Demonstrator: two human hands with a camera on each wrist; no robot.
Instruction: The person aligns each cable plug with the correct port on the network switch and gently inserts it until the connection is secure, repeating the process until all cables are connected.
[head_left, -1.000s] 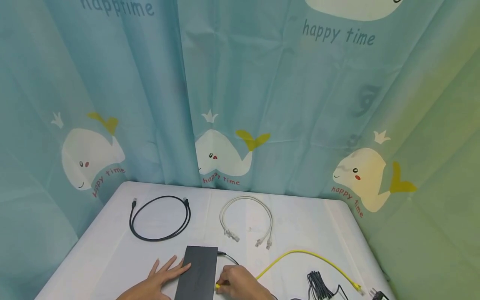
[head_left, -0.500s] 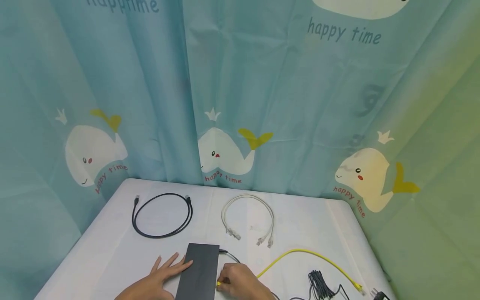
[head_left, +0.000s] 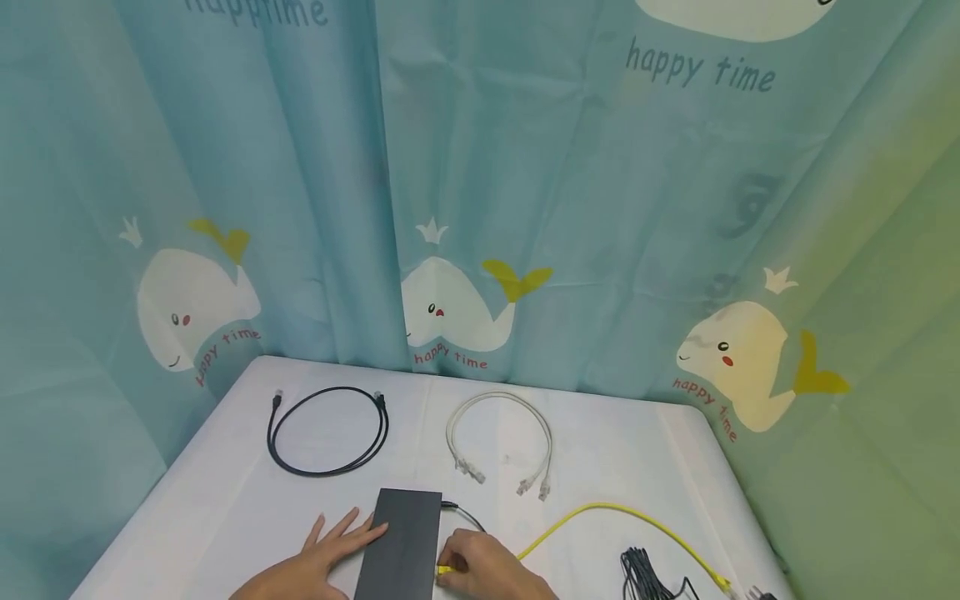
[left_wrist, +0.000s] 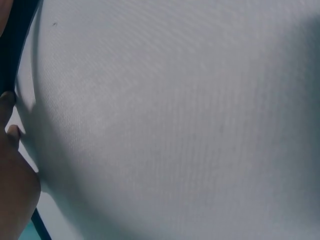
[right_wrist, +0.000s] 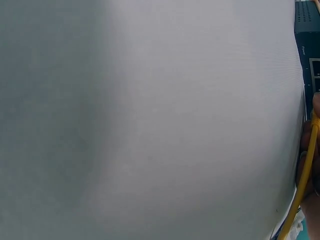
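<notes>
A flat black network switch (head_left: 401, 542) lies at the table's near edge, its bottom cut off in the head view. The spread fingers of my left hand (head_left: 311, 562) rest against its left side and top edge. My right hand (head_left: 487, 567) pinches the plug end of a yellow Ethernet cable (head_left: 600, 506) at the switch's right side. How far the plug sits in a port is hidden by the fingers. In the right wrist view, ports and a vent show on the switch (right_wrist: 307, 45), with the yellow cable (right_wrist: 302, 192) running down from the hand.
A coiled black Ethernet cable (head_left: 318, 476) lies at the back left, with grey Ethernet cables (head_left: 498, 394) to its right. A thin black power lead (head_left: 468, 517) leaves the switch's upper right. Bundled black cord (head_left: 641, 575) and a power adapter (head_left: 761, 594) lie front right. A curtain hangs behind.
The head view has shifted slightly, so everything appears a little further right. Both hands keep their places at the switch, the right one still pinching the yellow Ethernet cable.
</notes>
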